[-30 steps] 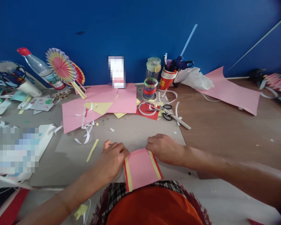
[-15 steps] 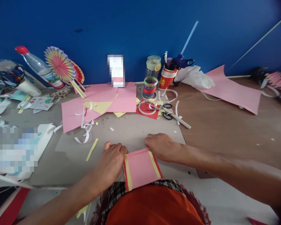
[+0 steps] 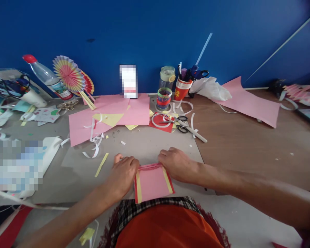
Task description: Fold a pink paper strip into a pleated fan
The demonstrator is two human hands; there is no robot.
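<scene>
A pink sheet of paper [image 3: 155, 184] with yellow and red strips along its two sides lies at the near edge of the table. Narrow folds are stacked along its far edge. My left hand [image 3: 126, 172] is closed on the left end of these folds, and my right hand [image 3: 174, 163] pinches the right end. The fingertips of both hands are partly hidden behind the knuckles. A loose yellow paper strip [image 3: 101, 164] lies left of my left hand.
Larger pink sheets [image 3: 136, 113] lie further back, before an upright phone [image 3: 128, 82]. Scissors [image 3: 182, 124], white strips and a clear bottle [image 3: 166, 81] stand or lie to their right. Finished paper fans [image 3: 69, 74] lean at the back left beside a red-capped bottle [image 3: 48, 77].
The far edge of the pink paper now shows more stacked folds, and its flat part is a little shorter. Both hands stay on its far corners. The view has shifted slightly.
</scene>
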